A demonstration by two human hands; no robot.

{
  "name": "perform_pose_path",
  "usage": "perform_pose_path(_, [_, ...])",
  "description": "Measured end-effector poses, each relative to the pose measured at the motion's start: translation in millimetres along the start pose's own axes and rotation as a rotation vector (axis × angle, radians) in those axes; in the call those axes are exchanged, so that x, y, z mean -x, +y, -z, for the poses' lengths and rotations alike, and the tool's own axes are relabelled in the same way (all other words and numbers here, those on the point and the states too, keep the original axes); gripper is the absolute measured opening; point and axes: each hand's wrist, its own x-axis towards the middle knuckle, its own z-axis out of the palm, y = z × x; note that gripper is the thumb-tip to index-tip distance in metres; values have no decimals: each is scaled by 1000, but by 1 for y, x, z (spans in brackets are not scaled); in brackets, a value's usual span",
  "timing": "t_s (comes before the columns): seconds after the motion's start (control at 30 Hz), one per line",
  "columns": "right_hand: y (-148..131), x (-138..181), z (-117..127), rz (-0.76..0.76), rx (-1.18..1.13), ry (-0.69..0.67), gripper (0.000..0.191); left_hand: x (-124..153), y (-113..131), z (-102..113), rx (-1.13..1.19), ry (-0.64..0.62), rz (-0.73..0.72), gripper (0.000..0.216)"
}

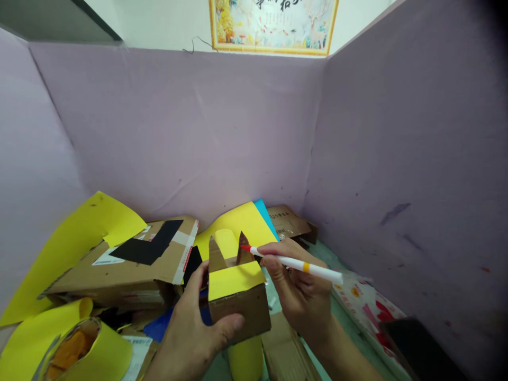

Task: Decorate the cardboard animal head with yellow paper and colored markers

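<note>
My left hand point(194, 333) grips a small brown cardboard box point(238, 304) from the left and below, thumb pressed on its front face. Yellow paper point(234, 279) covers the box's top, and two pointed cardboard ears point(216, 254) stand up at its back. My right hand point(299, 288) pinches a white marker point(301, 264) with a red tip and an orange band. The red tip touches the right pointed ear point(243, 254).
Large flattened cardboard box point(130, 264) with a black paper piece lies at left among yellow paper sheets point(75, 238). A tape roll point(71, 349) sits at the lower left. More cardboard and blue paper lie behind. Purple partition walls point(190, 127) enclose the space; a dark object point(416, 349) lies at lower right.
</note>
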Motion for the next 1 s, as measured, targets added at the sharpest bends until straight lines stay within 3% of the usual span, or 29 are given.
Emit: perform_pose_path(1.0, [3, -3, 7, -20, 44, 56, 15, 1, 1, 0, -40, 14, 24, 79])
